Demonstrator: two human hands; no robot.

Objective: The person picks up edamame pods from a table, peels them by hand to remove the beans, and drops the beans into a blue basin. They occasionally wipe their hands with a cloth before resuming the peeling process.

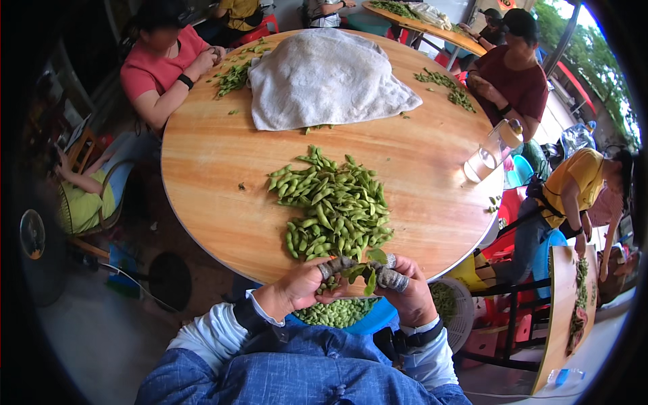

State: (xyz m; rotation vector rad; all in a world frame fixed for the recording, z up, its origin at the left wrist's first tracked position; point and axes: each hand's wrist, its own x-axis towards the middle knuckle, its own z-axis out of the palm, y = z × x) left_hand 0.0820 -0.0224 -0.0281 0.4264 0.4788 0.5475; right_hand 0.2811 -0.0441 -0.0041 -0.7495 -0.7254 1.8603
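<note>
A pile of green soybean pods lies on the round wooden table in front of me. My left hand and my right hand meet over the near table edge, with cloth wraps on some fingertips. Between them is a soybean pod with green leafy bits beside it; the fingers hide part of it. Several small green beans rest in my left palm. Below both hands, a blue basin at my lap holds many shelled green beans.
A grey-white towel covers something at the table's far side. A clear bottle stands near the right edge. People sit at the far left and far right, with pods before them. A white perforated basket is at my right.
</note>
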